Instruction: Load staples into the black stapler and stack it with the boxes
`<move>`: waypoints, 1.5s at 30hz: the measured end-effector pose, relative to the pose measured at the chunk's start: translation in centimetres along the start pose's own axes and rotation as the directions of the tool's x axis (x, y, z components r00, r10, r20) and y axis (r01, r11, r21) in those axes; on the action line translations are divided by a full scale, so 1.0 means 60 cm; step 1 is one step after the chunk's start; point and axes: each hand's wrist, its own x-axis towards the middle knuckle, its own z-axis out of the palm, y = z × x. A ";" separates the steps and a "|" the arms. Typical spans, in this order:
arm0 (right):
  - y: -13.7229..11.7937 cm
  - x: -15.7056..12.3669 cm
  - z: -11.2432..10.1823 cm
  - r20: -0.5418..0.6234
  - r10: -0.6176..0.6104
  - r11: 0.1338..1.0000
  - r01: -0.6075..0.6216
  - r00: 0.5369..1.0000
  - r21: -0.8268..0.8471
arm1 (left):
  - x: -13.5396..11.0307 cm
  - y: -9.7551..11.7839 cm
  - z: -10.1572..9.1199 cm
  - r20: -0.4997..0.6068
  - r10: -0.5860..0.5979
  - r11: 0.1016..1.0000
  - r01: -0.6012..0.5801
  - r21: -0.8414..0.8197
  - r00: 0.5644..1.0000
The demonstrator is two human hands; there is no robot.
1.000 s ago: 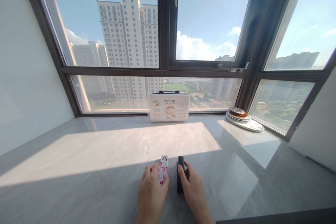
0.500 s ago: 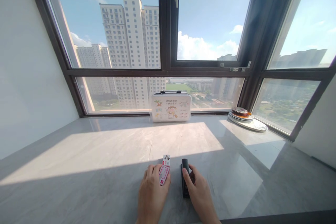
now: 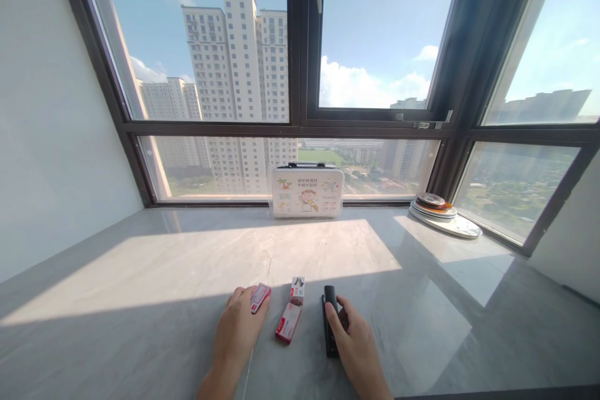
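While the left hand (image 3: 238, 324) has swung leftward with the pink packet (image 3: 260, 298), its thumb and fingers stay closed around that packet's edges; whether it is lifted clear of the counter (image 3: 131, 350) cannot be told. That shift parts the packet from two boxes, now in full view just right of the hand: the red box (image 3: 287, 324) lies nearer, its far end close to or touching the white box (image 3: 297, 290); a half second ago the packet and hand covered the nearer one. So neither box is in a grasp now, and both sit between the two hands. Farther right, the stapler (image 3: 330, 322) remains on the counter, as before, gripped by the right hand (image 3: 350, 332), thumb along its top and fingers against its right side, their tips partly hidden.
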 end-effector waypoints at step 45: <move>-0.103 0.038 0.058 0.148 -0.346 0.898 0.372 0.927 -0.234 | -0.113 0.071 0.015 0.325 0.400 0.910 -0.329 -0.252 0.857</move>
